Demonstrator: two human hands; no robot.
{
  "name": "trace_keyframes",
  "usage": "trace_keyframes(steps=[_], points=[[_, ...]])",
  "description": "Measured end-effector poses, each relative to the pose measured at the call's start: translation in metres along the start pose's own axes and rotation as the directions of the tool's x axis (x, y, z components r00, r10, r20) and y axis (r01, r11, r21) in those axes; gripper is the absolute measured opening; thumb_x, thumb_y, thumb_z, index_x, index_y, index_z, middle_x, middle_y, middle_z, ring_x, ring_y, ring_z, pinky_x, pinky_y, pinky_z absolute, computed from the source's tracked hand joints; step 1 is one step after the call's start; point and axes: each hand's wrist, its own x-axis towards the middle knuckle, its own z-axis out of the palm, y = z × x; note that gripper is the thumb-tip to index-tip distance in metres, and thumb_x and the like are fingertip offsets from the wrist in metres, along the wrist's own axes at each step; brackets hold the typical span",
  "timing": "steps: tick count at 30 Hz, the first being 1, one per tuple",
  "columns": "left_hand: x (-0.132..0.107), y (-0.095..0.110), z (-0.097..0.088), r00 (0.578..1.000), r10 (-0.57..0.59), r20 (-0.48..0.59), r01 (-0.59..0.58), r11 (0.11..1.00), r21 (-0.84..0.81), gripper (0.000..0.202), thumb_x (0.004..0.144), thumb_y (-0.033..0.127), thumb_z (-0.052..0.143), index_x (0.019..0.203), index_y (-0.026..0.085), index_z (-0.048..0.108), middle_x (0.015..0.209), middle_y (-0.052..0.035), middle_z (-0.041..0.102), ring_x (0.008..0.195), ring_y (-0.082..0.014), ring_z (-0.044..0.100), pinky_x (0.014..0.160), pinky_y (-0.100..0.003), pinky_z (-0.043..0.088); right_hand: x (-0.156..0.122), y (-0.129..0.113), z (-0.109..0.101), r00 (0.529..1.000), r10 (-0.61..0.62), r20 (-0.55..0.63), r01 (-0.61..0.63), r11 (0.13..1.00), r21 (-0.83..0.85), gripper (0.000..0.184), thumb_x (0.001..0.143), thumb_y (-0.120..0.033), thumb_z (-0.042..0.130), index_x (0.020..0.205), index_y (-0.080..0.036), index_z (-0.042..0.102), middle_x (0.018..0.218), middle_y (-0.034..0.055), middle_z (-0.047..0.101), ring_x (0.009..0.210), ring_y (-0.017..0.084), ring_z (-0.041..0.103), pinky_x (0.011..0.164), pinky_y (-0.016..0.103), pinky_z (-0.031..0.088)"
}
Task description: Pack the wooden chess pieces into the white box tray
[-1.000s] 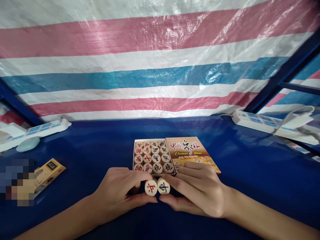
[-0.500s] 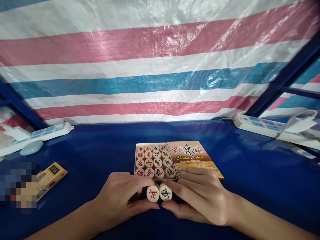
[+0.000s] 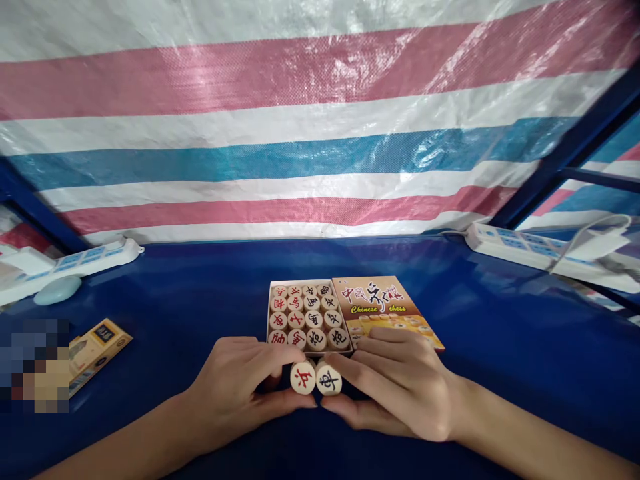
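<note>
My left hand (image 3: 235,390) pinches a round wooden chess piece with a red character (image 3: 303,378), its face turned toward me. My right hand (image 3: 400,387) pinches a like piece with a black character (image 3: 329,379). The two pieces touch side by side, just in front of an open box (image 3: 267,320) filled with several more Chinese chess pieces (image 3: 308,315). The box's lid (image 3: 383,303), printed "Chinese chess", lies beside it on the right, partly under my right fingers.
A blue table (image 3: 475,333) carries a small yellow carton (image 3: 93,350) at the left, white power strips at the far left (image 3: 85,260) and far right (image 3: 530,243), and a pale blue mouse (image 3: 57,290). A striped tarp (image 3: 300,133) hangs behind.
Both hands hold the same two pieces throughout. The view shifts slightly down and then back up; the hands and pieces barely move.
</note>
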Motion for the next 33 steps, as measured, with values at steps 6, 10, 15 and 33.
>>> trace_keyframes(steps=[6, 10, 15, 33], points=[[-0.0010, 0.0002, 0.0008, 1.000, 0.009, -0.015, -0.010, 1.000, -0.007, 0.029, 0.089, 0.045, 0.068, 0.107, 0.025, 0.058, 0.063, 0.0104, 0.056, 0.051, -0.0051, 0.050, 0.056, -0.021, 0.034, 0.0040, 0.0001, -0.0016, 0.999, 0.020, -0.051, -0.020, 1.000, 0.002, 0.036, 0.084, -0.032, 0.073, 0.108, -0.008, 0.063, 0.066, -0.0013, 0.063, 0.055, 0.013, 0.055, 0.049, 0.031, 0.043], [-0.0003, 0.0008, 0.0002, 0.999, 0.025, -0.020, -0.025, 1.000, -0.002, 0.030, 0.088, 0.044, 0.069, 0.107, 0.024, 0.057, 0.063, 0.0106, 0.056, 0.050, -0.0052, 0.050, 0.055, -0.021, 0.034, 0.0057, -0.0009, -0.0023, 0.998, 0.024, -0.060, -0.024, 1.000, 0.000, 0.037, 0.083, -0.032, 0.073, 0.109, -0.008, 0.063, 0.066, -0.0015, 0.062, 0.055, 0.012, 0.055, 0.049, 0.030, 0.044], [0.0008, 0.0018, -0.0011, 1.000, 0.024, -0.014, -0.024, 1.000, 0.006, 0.028, 0.090, 0.046, 0.066, 0.107, 0.025, 0.057, 0.062, 0.0113, 0.056, 0.049, -0.0045, 0.050, 0.054, -0.021, 0.034, 0.0034, -0.0008, -0.0011, 0.998, 0.021, -0.064, -0.022, 1.000, -0.011, 0.037, 0.083, -0.032, 0.073, 0.110, -0.008, 0.062, 0.066, -0.0013, 0.063, 0.055, 0.012, 0.056, 0.049, 0.030, 0.045], [-0.0020, -0.0026, -0.0001, 0.997, -0.071, -0.005, 0.071, 0.995, 0.064, 0.033, 0.089, 0.046, 0.067, 0.115, 0.027, 0.058, 0.058, 0.0117, 0.046, 0.046, -0.0039, 0.046, 0.052, -0.018, 0.033, 0.0042, 0.0029, -0.0016, 0.993, 0.114, -0.042, -0.112, 0.993, 0.046, 0.035, 0.084, -0.031, 0.073, 0.111, -0.012, 0.063, 0.066, -0.0026, 0.064, 0.055, 0.012, 0.057, 0.051, 0.029, 0.043]])
